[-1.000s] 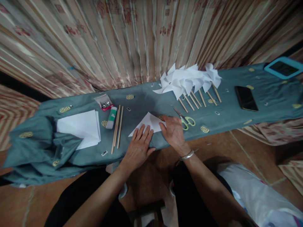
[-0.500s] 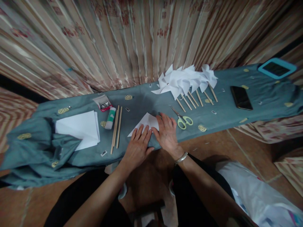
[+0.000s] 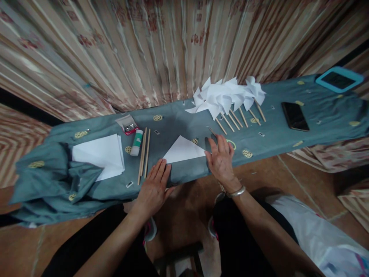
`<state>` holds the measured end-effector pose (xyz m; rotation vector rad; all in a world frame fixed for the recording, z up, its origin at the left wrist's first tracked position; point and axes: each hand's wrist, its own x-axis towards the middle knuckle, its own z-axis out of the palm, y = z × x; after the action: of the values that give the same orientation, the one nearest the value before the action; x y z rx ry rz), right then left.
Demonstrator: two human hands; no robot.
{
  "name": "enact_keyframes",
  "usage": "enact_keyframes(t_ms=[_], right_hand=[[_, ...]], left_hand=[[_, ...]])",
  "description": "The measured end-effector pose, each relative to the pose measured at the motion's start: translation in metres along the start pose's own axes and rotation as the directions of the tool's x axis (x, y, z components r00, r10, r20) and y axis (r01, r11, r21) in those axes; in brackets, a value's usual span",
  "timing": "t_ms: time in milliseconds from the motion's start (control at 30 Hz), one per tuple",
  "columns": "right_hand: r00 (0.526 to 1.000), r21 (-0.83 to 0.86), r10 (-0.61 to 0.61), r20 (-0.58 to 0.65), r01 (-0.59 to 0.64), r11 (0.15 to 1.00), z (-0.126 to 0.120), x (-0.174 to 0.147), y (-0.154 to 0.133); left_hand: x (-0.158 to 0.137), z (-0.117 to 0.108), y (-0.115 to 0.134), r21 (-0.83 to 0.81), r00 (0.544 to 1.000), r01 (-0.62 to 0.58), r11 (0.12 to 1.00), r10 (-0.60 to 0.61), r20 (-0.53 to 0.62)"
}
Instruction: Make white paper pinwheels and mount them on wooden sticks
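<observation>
A sheet of white paper (image 3: 184, 150), folded to a triangle, lies flat on the cloth with its long edge towards me. Stretched fingers of my left hand (image 3: 153, 188) rest at its left corner, pressing lightly on the cloth side. My right hand (image 3: 221, 159) is at the right corner, thumb by the tip and fingers apart, slightly bent. Beneath those fingers, the scissors (image 3: 231, 144) with light green handles are mostly covered. Left of the triangle lie several thin wooden sticks (image 3: 143, 156) and a green and white glue stick (image 3: 136, 142).
Finished white paper pinwheels (image 3: 219, 96) on sticks lie in a row at the back. An open small box of metal pins (image 3: 128, 125) and stacked white paper (image 3: 99, 154) are at left. A black phone (image 3: 295, 116) and blue-framed tablet (image 3: 339, 79) lie at right.
My hands have moved apart from the middle of the folded paper to its two corners, uncovering it. The right hand now covers part of the scissors.
</observation>
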<state>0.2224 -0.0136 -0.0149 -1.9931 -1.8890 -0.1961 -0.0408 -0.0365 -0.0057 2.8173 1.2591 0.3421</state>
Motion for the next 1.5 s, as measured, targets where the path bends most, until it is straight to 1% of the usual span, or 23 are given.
enact_keyframes(t_ms=[100, 233, 400, 533, 600, 700, 800, 900, 967, 1033, 1100, 1200, 1300, 1400, 1500], right_hand=[[1.0, 0.002, -0.005, -0.003, 0.005, 1.0, 0.001, -0.001, 0.003], [1.0, 0.017, -0.003, -0.01, 0.003, 1.0, 0.001, -0.002, 0.002], [1.0, 0.028, -0.015, 0.001, 0.015, 1.0, 0.0, -0.003, 0.003], [0.999, 0.006, -0.016, 0.028, 0.016, 1.0, -0.004, -0.003, 0.007], [1.0, 0.01, -0.014, 0.022, 0.014, 1.0, -0.007, -0.001, 0.011], [0.999, 0.088, 0.001, -0.033, 0.002, 0.996, -0.013, 0.004, 0.013], [0.998, 0.242, 0.009, -0.055, 0.005, 0.97, -0.017, 0.011, 0.01], [0.999, 0.366, -0.039, 0.023, 0.028, 0.93, -0.016, 0.016, 0.003], [0.995, 0.396, -0.06, 0.076, 0.025, 0.918, -0.013, 0.018, -0.001], [0.994, 0.424, -0.049, 0.1, 0.002, 0.906, -0.01, 0.02, -0.004], [0.994, 0.493, -0.03, 0.107, -0.027, 0.87, -0.007, 0.021, -0.004], [0.993, 0.629, 0.0, 0.12, -0.076, 0.774, -0.006, 0.023, -0.002], [0.989, 0.731, 0.009, 0.149, -0.116, 0.672, -0.008, 0.023, 0.001], [0.987, 0.799, 0.002, 0.161, -0.131, 0.587, -0.011, 0.023, 0.004], [0.985, 0.839, 0.009, 0.17, -0.15, 0.523, -0.015, 0.024, 0.006]], left_hand=[[-0.008, -0.002, -0.001, 0.047, 1.0, -0.003, 0.999, 0.003, -0.01], [-0.011, -0.005, -0.001, 0.093, 1.0, -0.007, 0.996, 0.008, -0.009], [-0.009, -0.008, -0.001, 0.09, 1.0, -0.008, 0.996, 0.007, 0.012], [-0.01, -0.007, 0.0, 0.072, 1.0, 0.001, 0.997, 0.0, -0.006], [-0.01, -0.006, 0.0, 0.068, 1.0, 0.003, 0.998, -0.002, -0.017], [-0.009, -0.006, 0.0, 0.076, 1.0, 0.002, 0.997, -0.001, -0.02], [-0.007, -0.007, 0.0, 0.09, 1.0, -0.006, 0.996, 0.008, -0.017], [-0.003, -0.009, -0.003, 0.1, 0.999, -0.013, 0.995, 0.017, -0.041], [0.001, -0.012, -0.005, 0.092, 0.998, -0.007, 0.996, 0.012, -0.06], [0.005, -0.016, -0.007, 0.067, 0.998, 0.011, 0.998, -0.006, -0.066], [0.009, -0.02, -0.008, 0.036, 0.997, 0.044, 0.998, -0.041, -0.065], [0.015, -0.025, -0.012, -0.026, 0.991, 0.111, 0.993, -0.113, -0.077], [0.021, -0.028, -0.016, -0.167, 0.971, 0.198, 0.966, -0.217, -0.099], [0.028, -0.03, -0.02, -0.369, 0.928, 0.306, 0.878, -0.362, -0.091], [0.036, -0.034, -0.019, -0.526, 0.896, 0.387, 0.757, -0.445, 0.018]])
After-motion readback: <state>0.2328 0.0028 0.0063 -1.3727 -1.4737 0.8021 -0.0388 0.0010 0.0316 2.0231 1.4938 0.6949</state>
